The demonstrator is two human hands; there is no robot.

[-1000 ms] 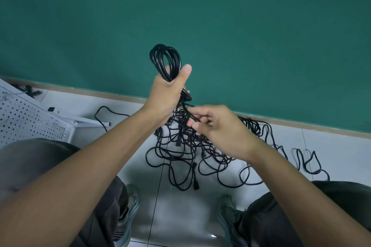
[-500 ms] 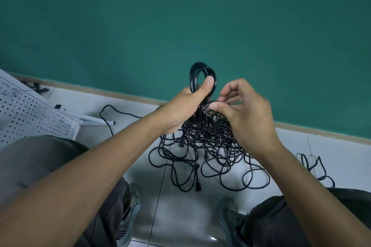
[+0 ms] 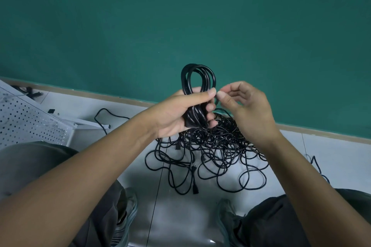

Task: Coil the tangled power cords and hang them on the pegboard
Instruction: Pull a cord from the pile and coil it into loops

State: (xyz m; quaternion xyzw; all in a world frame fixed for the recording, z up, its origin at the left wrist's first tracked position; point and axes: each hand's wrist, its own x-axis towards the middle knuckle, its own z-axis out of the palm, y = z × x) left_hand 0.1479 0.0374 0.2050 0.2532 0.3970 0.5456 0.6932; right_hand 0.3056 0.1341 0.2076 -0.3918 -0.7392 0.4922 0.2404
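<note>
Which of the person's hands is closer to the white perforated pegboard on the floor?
Left. The left hand is up right of the white perforated pegboard; the right hand is farther right.

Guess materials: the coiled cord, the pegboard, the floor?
Coiled cord: black rubber or PVC jacket, likely; smooth with slight sheen, bends in tight loops. Pegboard: probably white-painted metal; regular punched holes, thin frame. Floor: glossy pale tile; grout lines, reflections.
</note>
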